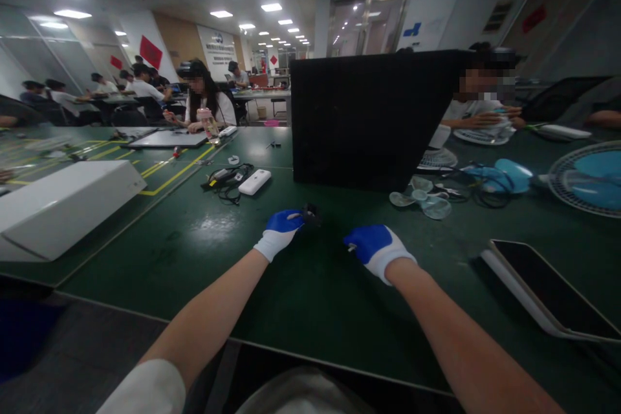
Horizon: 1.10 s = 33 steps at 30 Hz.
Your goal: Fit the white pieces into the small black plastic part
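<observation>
At the left edge of the frame we see a white box (72,204) lying on the green table (160,272). Right of it, left of centre, sit a dark coil of cable (226,180) and, just beside it, a white block (255,182).

Near the middle, our gloved left hand (283,222) pinches a small dark part (311,213) between thumb and fingers; it juts out past the fingertips, and we cannot tell whether it touches the tabletop. Behind it, upper centre, stands a large black panel (361,119).

Right of centre, our gloved right hand (372,246) is curled, its fingers folded in around a small pale piece (352,248), of which only the tip shows. The hands are apart. Farther right lie a clear fan blade (421,198) and, lower right, a phone (548,288).

We judge the step in hand to be handling the two small pieces, one to each hand. A next move would call for a steady left pinch and fine right-hand control, with the pale piece turned into clearer sight.
</observation>
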Each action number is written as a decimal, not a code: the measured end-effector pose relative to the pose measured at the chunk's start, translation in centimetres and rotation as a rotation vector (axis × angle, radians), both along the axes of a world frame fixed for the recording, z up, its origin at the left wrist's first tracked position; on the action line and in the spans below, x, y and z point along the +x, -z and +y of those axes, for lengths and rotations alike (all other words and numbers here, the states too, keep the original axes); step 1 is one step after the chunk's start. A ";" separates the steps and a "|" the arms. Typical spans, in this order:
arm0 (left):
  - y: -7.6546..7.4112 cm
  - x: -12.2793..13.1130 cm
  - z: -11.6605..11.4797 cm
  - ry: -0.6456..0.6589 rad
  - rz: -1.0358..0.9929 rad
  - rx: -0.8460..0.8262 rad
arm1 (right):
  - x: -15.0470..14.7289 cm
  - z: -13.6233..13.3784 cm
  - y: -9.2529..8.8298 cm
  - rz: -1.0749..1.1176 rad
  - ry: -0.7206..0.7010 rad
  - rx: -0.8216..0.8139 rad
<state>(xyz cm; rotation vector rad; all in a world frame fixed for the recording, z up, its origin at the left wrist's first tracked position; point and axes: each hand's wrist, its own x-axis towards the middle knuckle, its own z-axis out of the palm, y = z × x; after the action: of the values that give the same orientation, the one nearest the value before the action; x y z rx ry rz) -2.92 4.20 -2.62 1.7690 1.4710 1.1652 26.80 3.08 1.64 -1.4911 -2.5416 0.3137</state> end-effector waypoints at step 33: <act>-2.1 2.2 -3.2 0.380 0.057 -0.042 | -3.4 -2.1 -1.1 0.864 0.136 -0.177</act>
<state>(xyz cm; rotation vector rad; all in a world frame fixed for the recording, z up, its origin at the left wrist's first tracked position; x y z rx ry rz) -0.75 0.98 -0.54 1.9577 1.1136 0.8883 23.40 1.03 2.71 -1.1930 -1.7484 0.9402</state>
